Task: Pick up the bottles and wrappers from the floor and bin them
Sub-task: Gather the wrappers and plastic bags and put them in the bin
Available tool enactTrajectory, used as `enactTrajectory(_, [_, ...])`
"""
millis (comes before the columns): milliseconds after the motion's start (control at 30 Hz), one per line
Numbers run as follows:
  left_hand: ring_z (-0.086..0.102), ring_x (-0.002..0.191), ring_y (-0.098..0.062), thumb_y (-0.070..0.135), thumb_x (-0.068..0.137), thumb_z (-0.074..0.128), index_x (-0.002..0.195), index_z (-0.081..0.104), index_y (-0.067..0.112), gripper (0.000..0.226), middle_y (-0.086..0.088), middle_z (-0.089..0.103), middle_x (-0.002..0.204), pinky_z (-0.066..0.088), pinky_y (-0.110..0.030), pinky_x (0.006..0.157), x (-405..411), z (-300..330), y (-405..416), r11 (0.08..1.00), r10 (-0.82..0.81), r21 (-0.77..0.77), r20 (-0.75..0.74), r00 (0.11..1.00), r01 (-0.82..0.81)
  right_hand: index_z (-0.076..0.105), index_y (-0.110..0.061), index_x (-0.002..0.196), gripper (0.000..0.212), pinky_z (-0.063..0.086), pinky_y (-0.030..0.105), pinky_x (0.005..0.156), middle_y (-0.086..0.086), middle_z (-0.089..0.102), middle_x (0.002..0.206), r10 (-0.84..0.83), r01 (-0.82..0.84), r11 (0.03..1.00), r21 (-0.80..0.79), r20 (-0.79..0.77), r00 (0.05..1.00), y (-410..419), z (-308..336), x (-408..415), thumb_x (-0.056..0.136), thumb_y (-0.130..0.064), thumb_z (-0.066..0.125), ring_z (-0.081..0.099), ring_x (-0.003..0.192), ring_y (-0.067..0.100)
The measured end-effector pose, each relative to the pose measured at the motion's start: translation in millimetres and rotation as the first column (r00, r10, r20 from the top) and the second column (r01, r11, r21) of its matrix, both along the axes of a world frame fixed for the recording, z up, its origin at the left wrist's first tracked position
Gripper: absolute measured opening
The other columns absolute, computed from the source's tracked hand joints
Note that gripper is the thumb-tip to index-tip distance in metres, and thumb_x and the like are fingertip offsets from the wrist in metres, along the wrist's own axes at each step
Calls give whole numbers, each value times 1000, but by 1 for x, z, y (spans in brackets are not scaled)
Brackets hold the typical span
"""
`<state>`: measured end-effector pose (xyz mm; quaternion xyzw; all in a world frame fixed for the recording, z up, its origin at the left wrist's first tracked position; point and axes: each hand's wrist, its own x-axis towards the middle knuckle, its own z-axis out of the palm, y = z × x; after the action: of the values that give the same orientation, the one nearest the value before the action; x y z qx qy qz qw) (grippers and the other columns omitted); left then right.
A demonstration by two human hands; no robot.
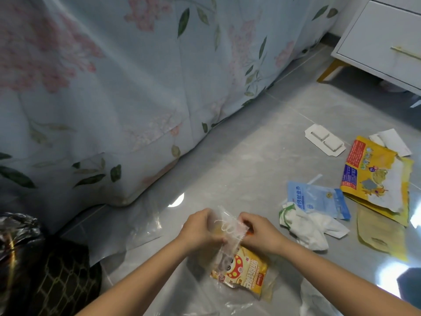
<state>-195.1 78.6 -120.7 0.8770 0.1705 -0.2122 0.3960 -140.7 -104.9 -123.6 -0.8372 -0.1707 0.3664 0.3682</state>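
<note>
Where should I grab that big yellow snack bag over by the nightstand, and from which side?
Probably take the big yellow snack bag by its torn, curled-up edge nearest the floor's open area, coming from above on its near side. The rest lies flat on the tiles, so that lifted flap gives fingers something to pinch; papers overlap its far corner.

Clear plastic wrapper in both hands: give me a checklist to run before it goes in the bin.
1. Grip: left hand and right hand both pinch the crumpled clear plastic wrapper: ok.
2. Wrapper off the grey tiled floor: ok.
3. Bin in reach: the black-lined bin sits at lower left, beside the left arm: ok.
4. Bin's opening free: only partly in view: cannot tell.
5. Floor cleared: yellow cartoon snack packet, blue pouch, large yellow bag and white tray lie there: not ok.
6. Bottles picked up: none in view: cannot tell.
</note>
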Motion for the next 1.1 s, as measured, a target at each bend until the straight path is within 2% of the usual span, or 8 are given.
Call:
enactTrajectory(167, [70,101,-22,27,67,85,112,66,15,50,-6,73,110,55,-39,93,-2,22,7,819,-8,-568,-158,987,-84,49,-8,87,26,48,30,65,12,64,77,-91,157,958,241,-263,960,-6,31,16,77,6,69,57,72,22])
enactTrajectory(400, [71,72,-11,16,70,83,84,76,13,15,-2,77,81,56,-24,66,1,118,40,859,199,-479,-14,980,-181,64,-23,101,43,55,31,77,-1,72,101,-80,280,909,308,-532,843,20,123,36,79,-61,58,67,97,22])
enactTrajectory(500, [72,75,-15,12,72,81,89,76,10,18,-7,78,85,58,-26,70,-13,174,67,808,400,-499,78,913,-312,58,-31,109,52,55,37,76,-8,73,100,136,-19,965,262,-438,889,36,177,44,62,-40,77,68,101,18])
enactTrajectory(600, [70,70,-16,12,72,81,82,75,7,12,-5,77,77,54,-27,66,-42,220,95,717,595,-543,147,790,-438,60,-22,112,53,58,37,69,-1,75,92,164,-3,931,364,-413,896,69,213,44,64,-11,82,71,84,18])
enactTrajectory(733, [72,72,-23,13,73,80,88,74,5,18,-9,76,78,59,-36,70,-98,256,132,479,867,-617,223,445,-624,60,-16,120,53,59,31,64,9,72,103,191,150,802,578,-487,853,139,252,17,71,-18,79,70,82,21])
enactTrajectory(867, [69,57,-12,18,69,82,95,69,2,33,-3,75,69,52,-19,52,-170,274,159,283,959,-708,184,218,-647,60,-12,112,31,61,36,62,9,75,97,286,-11,814,581,-385,878,209,281,-36,82,-8,69,73,83,23])
enactTrajectory(1000, [62,76,-27,22,51,87,91,67,1,49,-20,70,89,48,-35,72,-247,279,186,281,955,-631,260,144,-723,61,-17,105,22,60,46,76,5,74,97,371,-212,829,517,-227,900,270,278,-87,86,-9,67,72,87,22])
enactTrajectory(1100, [70,90,-13,15,61,88,112,60,27,59,-5,72,105,56,-37,82,-292,284,205,420,825,-317,524,212,-850,62,-13,105,28,55,44,89,4,72,103,402,-355,838,413,-30,915,309,261,-122,79,-16,74,69,95,18])
